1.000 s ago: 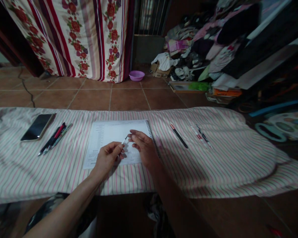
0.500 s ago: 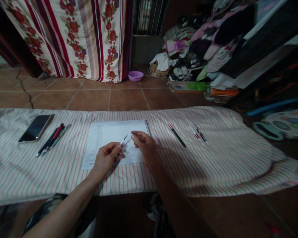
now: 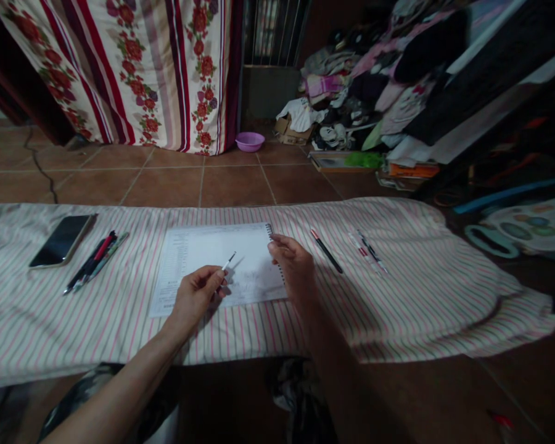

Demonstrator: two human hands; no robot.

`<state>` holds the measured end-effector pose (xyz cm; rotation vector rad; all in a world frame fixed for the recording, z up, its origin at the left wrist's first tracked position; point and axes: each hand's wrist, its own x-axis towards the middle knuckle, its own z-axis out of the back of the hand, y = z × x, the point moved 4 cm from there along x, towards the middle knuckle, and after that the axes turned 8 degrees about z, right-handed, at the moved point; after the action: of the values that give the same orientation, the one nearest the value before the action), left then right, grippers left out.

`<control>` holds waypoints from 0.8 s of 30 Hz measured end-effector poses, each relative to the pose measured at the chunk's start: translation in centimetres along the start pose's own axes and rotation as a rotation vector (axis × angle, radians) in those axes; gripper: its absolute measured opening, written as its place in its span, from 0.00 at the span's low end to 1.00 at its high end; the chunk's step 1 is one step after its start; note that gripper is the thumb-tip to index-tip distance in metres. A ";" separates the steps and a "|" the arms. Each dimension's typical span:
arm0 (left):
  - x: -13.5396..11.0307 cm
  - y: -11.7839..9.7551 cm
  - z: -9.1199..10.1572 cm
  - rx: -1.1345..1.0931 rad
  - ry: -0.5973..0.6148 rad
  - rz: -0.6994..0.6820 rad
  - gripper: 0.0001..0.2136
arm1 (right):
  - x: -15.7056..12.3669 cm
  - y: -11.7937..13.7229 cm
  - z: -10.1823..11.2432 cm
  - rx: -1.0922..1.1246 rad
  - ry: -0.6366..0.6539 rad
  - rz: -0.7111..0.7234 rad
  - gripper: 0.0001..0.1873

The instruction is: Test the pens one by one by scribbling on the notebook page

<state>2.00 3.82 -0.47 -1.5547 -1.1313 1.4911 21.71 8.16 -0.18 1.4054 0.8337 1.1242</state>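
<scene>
Pinched between the thumb and fingers of my left hand (image 3: 201, 290) is a thin white stick (image 3: 228, 261) with a dark tip, like a pen refill. It points up and to the right, above a spiral notebook (image 3: 226, 240) open at a mostly white page. My right hand (image 3: 293, 262) is over the notebook's spiral edge, thumb and forefinger drawn together. Anything between those fingers is too small to make out. To the right of that hand lies a black pen (image 3: 327, 251) with an orange end.
Two slim pens (image 3: 372, 251) lie further right on the striped cloth (image 3: 425, 296). On the left are a phone (image 3: 62, 242) and several pens (image 3: 95, 262) side by side. Beyond, on the tiled floor, stand a purple basin (image 3: 250, 142) and a heap of clothes (image 3: 342, 92).
My right hand has moved right, away from the white stick's tip to the notebook's spiral edge. The left hand keeps the stick in nearly the same place. The view has shifted slightly.
</scene>
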 end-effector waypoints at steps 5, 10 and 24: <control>-0.1 -0.1 0.0 0.018 -0.001 -0.005 0.14 | 1.4 0.1 5.1 -0.380 -0.121 0.144 0.17; -0.3 -0.1 0.0 0.030 0.005 0.000 0.14 | 1.2 -0.6 6.3 -0.776 0.052 0.172 0.11; -0.5 0.2 -0.3 0.043 0.019 0.017 0.14 | 0.7 -1.8 5.2 -0.906 0.110 0.091 0.11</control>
<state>2.30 3.35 -0.44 -1.5495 -1.0713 1.4990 26.97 7.42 -1.53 0.6274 0.2465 1.4079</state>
